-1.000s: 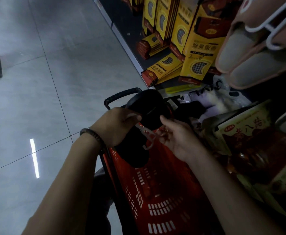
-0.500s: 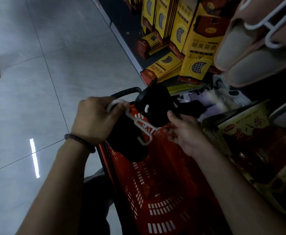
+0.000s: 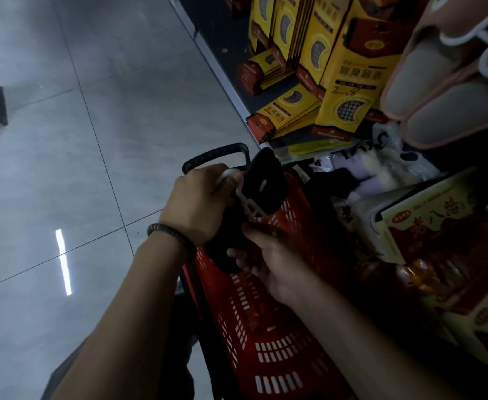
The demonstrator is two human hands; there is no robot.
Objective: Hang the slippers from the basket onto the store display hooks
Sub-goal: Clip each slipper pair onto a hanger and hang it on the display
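A pair of black slippers [image 3: 267, 186] on a white plastic hanger [image 3: 247, 204] is held above the red basket [image 3: 268, 336]. My left hand [image 3: 200, 203] grips the hanger's hook end, fingers curled round it. My right hand [image 3: 268, 258] holds the lower black slipper [image 3: 225, 252] from the right, thumb on it near the hanger's lower end. A pink and grey slipper pair [image 3: 450, 90] on a white hanger hangs at the top right on the display.
The basket's black handle [image 3: 216, 155] stands just beyond my left hand. Yellow insole boxes [image 3: 343, 79] line the shelf foot. Bagged goods [image 3: 375, 166] and a red and yellow box [image 3: 445, 235] lie right of the basket. Grey tiled floor [image 3: 78, 140] spreads to the left.
My right hand has dropped from the hanger's middle to the lower slipper. The slipper pair has shifted a little to the right; my left hand keeps its grip on the hook.
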